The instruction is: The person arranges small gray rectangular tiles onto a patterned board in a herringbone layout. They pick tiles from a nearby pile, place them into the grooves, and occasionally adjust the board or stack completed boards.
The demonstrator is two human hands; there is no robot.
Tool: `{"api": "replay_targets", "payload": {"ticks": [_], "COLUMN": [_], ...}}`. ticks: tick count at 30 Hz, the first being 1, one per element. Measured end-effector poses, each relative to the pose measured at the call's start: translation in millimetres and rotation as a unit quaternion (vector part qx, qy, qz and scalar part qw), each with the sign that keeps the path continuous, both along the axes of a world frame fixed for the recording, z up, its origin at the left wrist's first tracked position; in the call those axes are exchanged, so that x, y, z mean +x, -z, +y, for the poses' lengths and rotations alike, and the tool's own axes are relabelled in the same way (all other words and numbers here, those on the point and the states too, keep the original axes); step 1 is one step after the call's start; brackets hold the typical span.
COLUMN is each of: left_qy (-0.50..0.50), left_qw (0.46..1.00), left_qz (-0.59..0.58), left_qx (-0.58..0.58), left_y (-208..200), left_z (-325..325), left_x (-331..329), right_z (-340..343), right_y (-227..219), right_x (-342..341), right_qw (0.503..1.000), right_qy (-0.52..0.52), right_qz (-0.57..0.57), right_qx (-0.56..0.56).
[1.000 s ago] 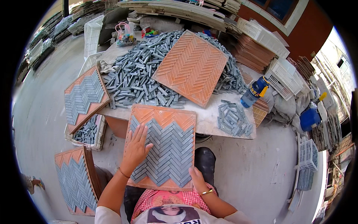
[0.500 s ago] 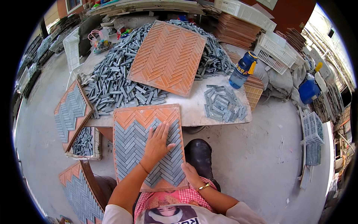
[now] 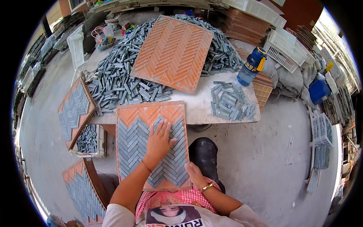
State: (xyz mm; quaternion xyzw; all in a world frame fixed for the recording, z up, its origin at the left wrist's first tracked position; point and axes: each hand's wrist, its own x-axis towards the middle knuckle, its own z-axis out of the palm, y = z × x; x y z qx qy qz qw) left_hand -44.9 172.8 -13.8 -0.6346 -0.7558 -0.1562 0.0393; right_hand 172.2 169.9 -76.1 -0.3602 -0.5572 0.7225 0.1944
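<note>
An orange tile mould board with herringbone grooves rests upright-facing on my lap, its far end against the table's front edge. Narrow grey-blue strip tiles fill most of its grooves in a zigzag field; the grooves along the far end show bare orange. My left hand lies flat on the tiles, fingers stretched forward and thumb out to the right. At the board's near right edge, my right hand grips the side, its fingers partly hidden by the board.
On the table, an orange mould lies over a heap of loose strip tiles. A smaller tile pile and blue bottle stand right. Filled moulds and a tile crate are at left.
The whole view has shifted slightly, with the table and its contents appearing a little farther right. Both hands keep nearly the same places on the board.
</note>
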Motion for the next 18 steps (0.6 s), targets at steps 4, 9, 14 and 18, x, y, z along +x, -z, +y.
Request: {"api": "replay_targets", "payload": {"ticks": [4, 9, 14, 18], "left_qy": [0.011, 0.002, 0.01, 0.025], "left_qw": [1.0, 1.0, 1.0, 0.999], "left_qz": [0.0, 0.002, 0.008, -0.019], "left_qx": [-0.004, 0.009, 0.001, -0.042], "left_y": [-2.3, 1.9, 2.8, -4.7], "left_z": [-0.2, 0.9, -1.0, 8.0], "left_x": [-0.1, -4.5, -5.0, -15.9], "right_z": [-4.9, -8.1, -9.4, -1.8], "right_y": [0.6, -3.4, 2.7, 1.6], "right_x": [-3.7, -5.3, -2.7, -4.6], "right_qw": [0.999, 0.999, 0.999, 1.0], "right_qy": [0.034, 0.034, 0.032, 0.011], "right_qz": [0.035, 0.037, 0.015, 0.02], "right_qx": [-0.01, -0.011, -0.007, 0.006]}}
